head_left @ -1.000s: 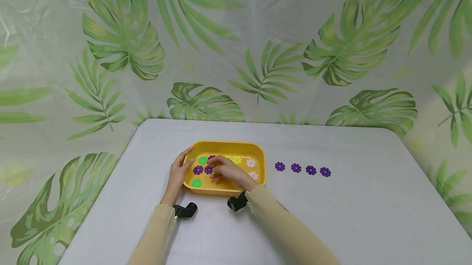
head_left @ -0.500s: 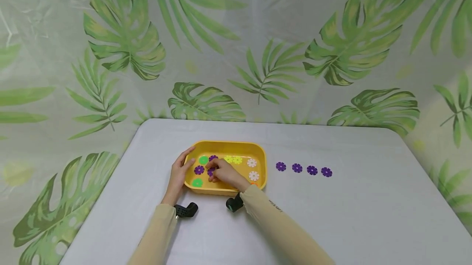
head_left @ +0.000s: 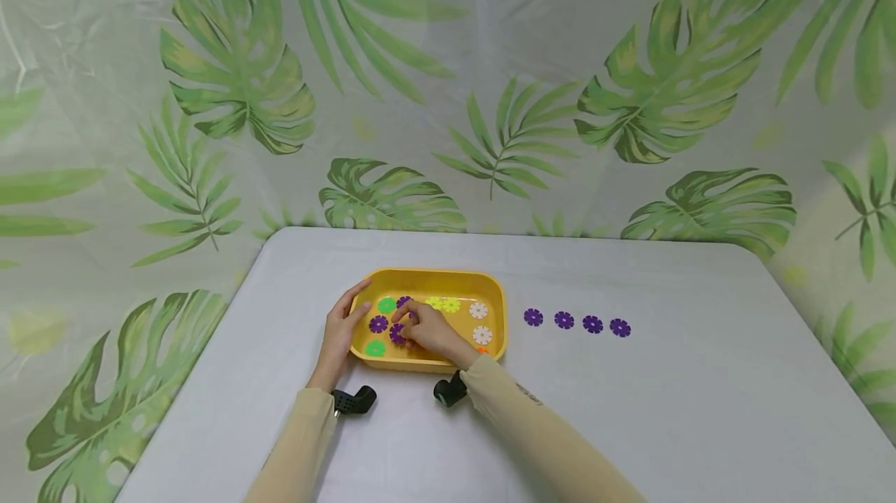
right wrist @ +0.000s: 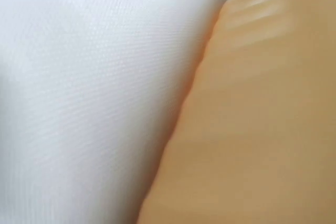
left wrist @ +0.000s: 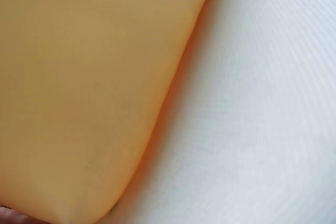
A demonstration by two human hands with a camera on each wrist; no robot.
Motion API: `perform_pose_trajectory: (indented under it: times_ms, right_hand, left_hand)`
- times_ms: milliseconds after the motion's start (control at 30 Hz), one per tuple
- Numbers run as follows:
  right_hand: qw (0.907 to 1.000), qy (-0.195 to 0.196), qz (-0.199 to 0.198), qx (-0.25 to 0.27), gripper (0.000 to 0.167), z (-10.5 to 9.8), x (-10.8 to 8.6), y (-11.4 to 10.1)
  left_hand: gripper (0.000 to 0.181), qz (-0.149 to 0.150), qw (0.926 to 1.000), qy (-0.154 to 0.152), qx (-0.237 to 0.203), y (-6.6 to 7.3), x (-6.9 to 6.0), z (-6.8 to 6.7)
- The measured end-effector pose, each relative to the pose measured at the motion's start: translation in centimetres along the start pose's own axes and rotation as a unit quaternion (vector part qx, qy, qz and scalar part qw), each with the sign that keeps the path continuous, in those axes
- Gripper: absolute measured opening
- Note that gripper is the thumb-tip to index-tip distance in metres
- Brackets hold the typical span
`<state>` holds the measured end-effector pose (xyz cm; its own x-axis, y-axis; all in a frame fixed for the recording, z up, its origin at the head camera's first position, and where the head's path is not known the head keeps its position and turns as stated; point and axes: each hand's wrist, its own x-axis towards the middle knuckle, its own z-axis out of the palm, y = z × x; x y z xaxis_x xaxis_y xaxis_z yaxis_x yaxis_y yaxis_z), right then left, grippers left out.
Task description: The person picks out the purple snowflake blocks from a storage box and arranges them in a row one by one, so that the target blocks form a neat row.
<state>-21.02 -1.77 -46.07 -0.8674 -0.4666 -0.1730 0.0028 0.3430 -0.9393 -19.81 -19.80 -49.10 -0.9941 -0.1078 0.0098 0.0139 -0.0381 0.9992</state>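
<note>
Orange piece [head_left: 482, 350] partly hidden behind tray [head_left: 420, 364] rim; sleeves [head_left: 560, 441] cut off below; print [head_left: 528, 393] illegible.

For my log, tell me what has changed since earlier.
A purple disc at the right hand has shifted toward the near side of the yellow tray; whether it is pinched is unclear. The left hand on the tray and the row of four purple discs stayed put.

Pale grey wall covering [head_left: 406, 118] printed with large green leaves [head_left: 241, 71], behind a white table [head_left: 700, 378] with rounded far corners.
</note>
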Motion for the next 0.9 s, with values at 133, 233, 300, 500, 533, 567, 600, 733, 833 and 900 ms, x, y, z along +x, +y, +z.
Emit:
perform_pose_trajectory:
  times_ms: [133,233,300,500,533,567,600,733,833,900]
  right_hand:
    - [0.9981,-0.016,-0.009,0.059,0.020,-1.0,-0.6,0.1]
    - [0.9964,-0.015,-0.013,0.082,0.020,-2.1,-1.3,-0.1]
    - [0.9967,-0.009,-0.020,0.079,0.020,-3.0,-1.9,-0.3]
    - [0.9972,0.004,-0.036,0.065,0.022,-7.0,-3.5,-0.5]
    - [0.9974,0.007,-0.034,0.064,0.022,-7.8,-3.8,-0.3]
    - [0.9975,0.010,-0.034,0.062,0.023,-8.6,-4.0,-0.1]
    - [0.9978,0.017,-0.031,0.057,0.023,-9.5,-4.3,0.1]
    - [0.9978,0.044,-0.021,0.045,0.025,-13.0,-5.7,1.5]
    - [0.9969,0.065,-0.019,0.040,0.026,-15.7,-7.1,2.9]
    - [0.9958,0.080,-0.018,0.041,0.027,-17.4,-8.1,4.0]
  left_hand:
    - [0.041,-0.002,1.0000,-0.003,0.002,-0.2,0.0,-0.1]
    - [0.041,-0.003,1.0000,0.000,0.003,-0.3,0.0,-0.2]
    - [0.041,-0.003,1.0000,0.002,0.006,-0.3,-0.1,-0.3]
    - [0.040,-0.004,0.9999,0.012,0.007,-0.1,-0.1,-0.1]
    - [0.040,-0.004,0.9999,0.011,0.005,0.0,-0.1,-0.1]
    - [0.040,-0.005,0.9999,0.012,0.005,0.0,-0.1,-0.1]
    - [0.040,-0.005,0.9999,0.012,0.005,0.0,-0.1,-0.1]
    - [0.040,-0.003,0.9999,0.008,0.006,-0.1,-0.1,-0.1]
    - [0.040,-0.003,1.0000,0.005,0.002,-0.1,0.0,-0.1]
    - [0.040,-0.004,1.0000,0.003,0.000,-0.2,0.0,-0.1]
